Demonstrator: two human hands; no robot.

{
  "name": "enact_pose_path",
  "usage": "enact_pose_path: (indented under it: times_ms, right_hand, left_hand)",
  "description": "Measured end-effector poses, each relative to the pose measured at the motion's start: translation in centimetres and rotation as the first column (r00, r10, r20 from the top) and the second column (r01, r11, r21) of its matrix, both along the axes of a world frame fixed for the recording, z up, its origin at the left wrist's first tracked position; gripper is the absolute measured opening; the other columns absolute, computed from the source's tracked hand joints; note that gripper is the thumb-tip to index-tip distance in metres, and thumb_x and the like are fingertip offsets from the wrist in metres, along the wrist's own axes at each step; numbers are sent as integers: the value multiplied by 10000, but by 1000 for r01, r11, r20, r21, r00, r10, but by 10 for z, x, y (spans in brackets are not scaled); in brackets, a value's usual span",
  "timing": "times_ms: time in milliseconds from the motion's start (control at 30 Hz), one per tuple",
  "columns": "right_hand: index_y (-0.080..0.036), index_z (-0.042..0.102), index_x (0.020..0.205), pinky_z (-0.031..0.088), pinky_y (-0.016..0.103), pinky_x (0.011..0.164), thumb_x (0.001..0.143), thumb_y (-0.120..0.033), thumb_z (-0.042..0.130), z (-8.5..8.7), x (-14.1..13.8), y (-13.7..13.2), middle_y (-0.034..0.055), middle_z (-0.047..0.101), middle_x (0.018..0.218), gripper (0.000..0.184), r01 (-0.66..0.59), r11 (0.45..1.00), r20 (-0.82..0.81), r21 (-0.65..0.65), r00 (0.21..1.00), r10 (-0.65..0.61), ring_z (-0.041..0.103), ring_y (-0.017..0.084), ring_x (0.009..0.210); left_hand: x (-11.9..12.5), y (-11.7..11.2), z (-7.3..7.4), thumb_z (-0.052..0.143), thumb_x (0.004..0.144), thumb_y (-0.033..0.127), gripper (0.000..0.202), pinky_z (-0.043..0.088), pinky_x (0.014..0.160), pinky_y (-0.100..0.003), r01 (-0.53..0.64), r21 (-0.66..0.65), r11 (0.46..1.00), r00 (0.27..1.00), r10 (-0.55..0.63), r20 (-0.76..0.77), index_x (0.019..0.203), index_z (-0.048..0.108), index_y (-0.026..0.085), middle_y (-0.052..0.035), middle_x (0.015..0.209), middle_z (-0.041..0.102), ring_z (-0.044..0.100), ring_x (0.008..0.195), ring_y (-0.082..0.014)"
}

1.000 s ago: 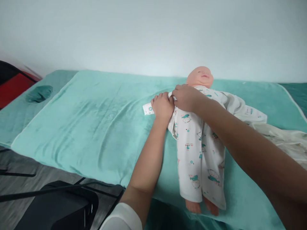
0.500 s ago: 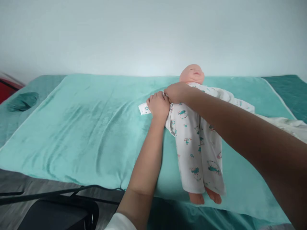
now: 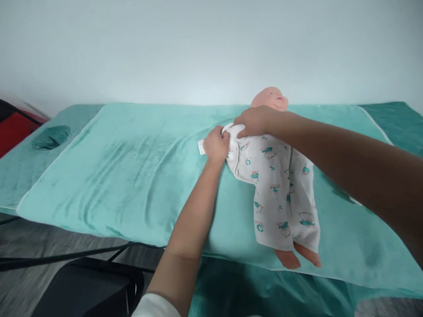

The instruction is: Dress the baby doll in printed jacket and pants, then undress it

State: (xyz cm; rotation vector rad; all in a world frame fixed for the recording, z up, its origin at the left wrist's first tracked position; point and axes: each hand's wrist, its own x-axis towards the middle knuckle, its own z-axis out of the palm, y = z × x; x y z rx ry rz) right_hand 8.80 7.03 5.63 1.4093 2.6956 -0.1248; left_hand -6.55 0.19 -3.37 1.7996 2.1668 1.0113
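Observation:
A baby doll (image 3: 269,97) lies on its back, head toward the wall and bare feet toward me. It is dressed in a white romper (image 3: 276,193) with green and red cartoon prints. My left hand (image 3: 216,144) is closed around the romper's sleeve at the doll's side, the cuff sticking out to the left of it. Up by the chest, my right hand (image 3: 257,121) pinches the white front edge of the romper just below the head. My right forearm hides the doll's other arm and part of its torso.
A light green blanket (image 3: 132,176) covers a padded bed that has a dark hole (image 3: 51,137) at its left end. A black chair (image 3: 89,288) stands below the front edge. Something red (image 3: 16,132) is at the far left, and a pale wall (image 3: 211,48) runs behind.
My right hand has moved away from my left, drawing the romper's edge up and right. More of the romper's side shows now. The view has shifted slightly, and the doll appears further right.

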Motion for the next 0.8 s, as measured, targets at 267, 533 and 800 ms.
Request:
enact_pose_path:
  times_ms: [267, 533, 800]
  right_hand:
    - [-238, 723, 1223, 463, 427, 888, 875, -529, 669, 29, 36, -11, 85, 701, 1200, 457, 47, 998, 81, 43, 995, -50, 648, 281, 1032]
    - [-280, 712, 1242, 439, 430, 836, 887, -575, 603, 44, 55, -24, 100, 704, 1204, 475, 71, 994, 69, 78, 995, -77, 622, 323, 1025]
    - [-267, 679, 1216, 425, 383, 788, 905, -505, 601, 28, 33, -29, 103, 682, 1186, 399, 60, 998, 42, -6, 997, -60, 630, 303, 998]
  left_hand:
    - [-5, -8, -1, 490, 902, 228, 287, 477, 821, -299, -55, 23, 998, 981, 50, 189, 1092, 704, 247, -34, 1047, 779, 696, 980, -209]
    - [-13, -12, -12, 535, 900, 228, 247, 472, 784, -306, -73, -82, 994, 976, 87, 198, 1087, 688, 279, -28, 1059, 778, 697, 971, -213]
    - [-8, -16, -6, 515, 918, 208, 395, 466, 961, -391, -14, -31, 999, 994, 11, -108, 1297, 614, 264, -88, 1269, 698, 615, 1186, -282]
